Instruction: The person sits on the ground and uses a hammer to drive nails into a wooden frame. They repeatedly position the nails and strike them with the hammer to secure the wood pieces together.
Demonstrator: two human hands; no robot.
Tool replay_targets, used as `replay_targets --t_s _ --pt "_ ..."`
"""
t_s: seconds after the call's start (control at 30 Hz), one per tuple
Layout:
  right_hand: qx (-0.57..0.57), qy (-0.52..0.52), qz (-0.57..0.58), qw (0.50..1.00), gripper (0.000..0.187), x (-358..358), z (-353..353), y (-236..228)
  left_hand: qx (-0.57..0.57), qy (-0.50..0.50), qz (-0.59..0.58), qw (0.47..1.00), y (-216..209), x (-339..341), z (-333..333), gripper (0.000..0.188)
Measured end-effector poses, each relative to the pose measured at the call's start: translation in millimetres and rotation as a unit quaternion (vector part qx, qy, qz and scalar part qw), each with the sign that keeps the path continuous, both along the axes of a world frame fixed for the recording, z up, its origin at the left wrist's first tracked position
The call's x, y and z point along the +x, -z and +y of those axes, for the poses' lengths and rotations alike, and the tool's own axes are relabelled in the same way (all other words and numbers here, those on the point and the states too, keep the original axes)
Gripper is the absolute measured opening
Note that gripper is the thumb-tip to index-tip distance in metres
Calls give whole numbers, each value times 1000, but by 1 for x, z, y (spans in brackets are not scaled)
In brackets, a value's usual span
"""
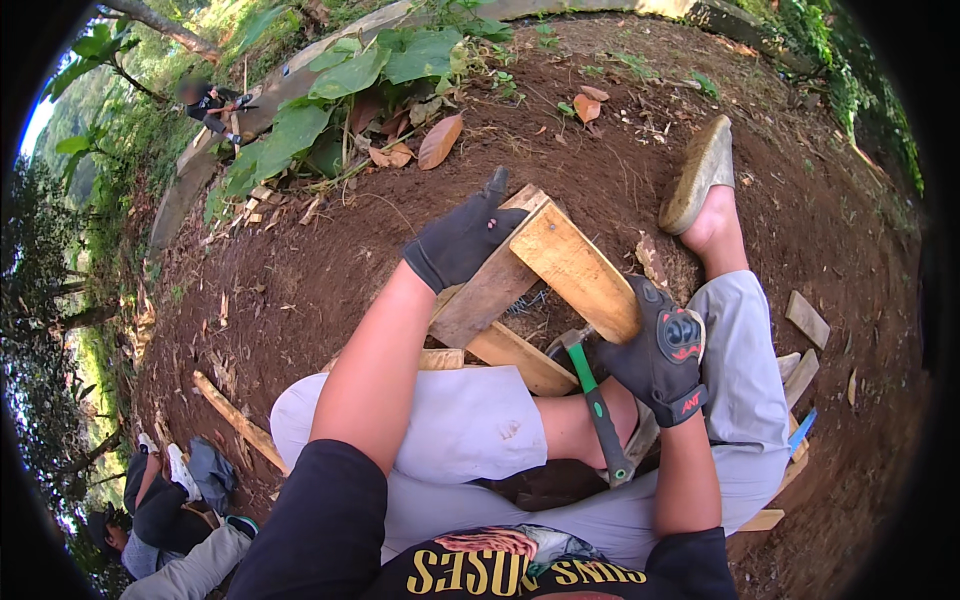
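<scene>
Two wooden boards meet at a corner in front of me: a light yellowish board (572,262) and a greyer board (482,300). A dark nail head shows near the light board's upper end. My left hand (462,236), in a black glove, grips the grey board near that corner, one digit pointing up. My right hand (655,345), in a black glove with a hard knuckle guard, holds the lower end of the light board; some of its fingers are hidden. A hammer (597,415) with a green and black handle rests against my leg, beside my right hand.
Beneath the joined boards lie another plank (520,355) and some thin metal pieces (530,300). Wood offcuts (808,318) and a blue-edged tool (802,428) are at my right. A long stick (238,420) lies left. Other people (170,500) sit at lower left and far upper left.
</scene>
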State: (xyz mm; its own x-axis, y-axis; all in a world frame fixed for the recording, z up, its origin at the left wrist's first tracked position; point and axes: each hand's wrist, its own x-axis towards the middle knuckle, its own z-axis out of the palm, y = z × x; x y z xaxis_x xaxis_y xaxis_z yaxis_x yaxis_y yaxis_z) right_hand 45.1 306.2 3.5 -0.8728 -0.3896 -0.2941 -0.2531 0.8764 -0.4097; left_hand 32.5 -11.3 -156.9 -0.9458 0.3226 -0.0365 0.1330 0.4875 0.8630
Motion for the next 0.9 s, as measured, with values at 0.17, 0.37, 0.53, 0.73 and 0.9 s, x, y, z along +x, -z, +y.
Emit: replay_targets --t_s 0.17,0.37,0.53,0.73,0.9 --pt "9 -3 18 1000 63 0 0 1 6 -9 9 1000 2 2 3 77" --pt "2 -7 41 999 60 0 3 5 0 -11 30 999 -2 4 5 78" --pt "12 -11 30 999 60 -1 2 5 -16 -16 21 1000 -11 4 5 79" --pt "34 -1 35 999 61 -1 -3 3 -48 -19 51 997 -7 6 5 77" --pt "39 8 18 999 61 -2 -1 10 -46 -23 23 998 2 4 8 74"
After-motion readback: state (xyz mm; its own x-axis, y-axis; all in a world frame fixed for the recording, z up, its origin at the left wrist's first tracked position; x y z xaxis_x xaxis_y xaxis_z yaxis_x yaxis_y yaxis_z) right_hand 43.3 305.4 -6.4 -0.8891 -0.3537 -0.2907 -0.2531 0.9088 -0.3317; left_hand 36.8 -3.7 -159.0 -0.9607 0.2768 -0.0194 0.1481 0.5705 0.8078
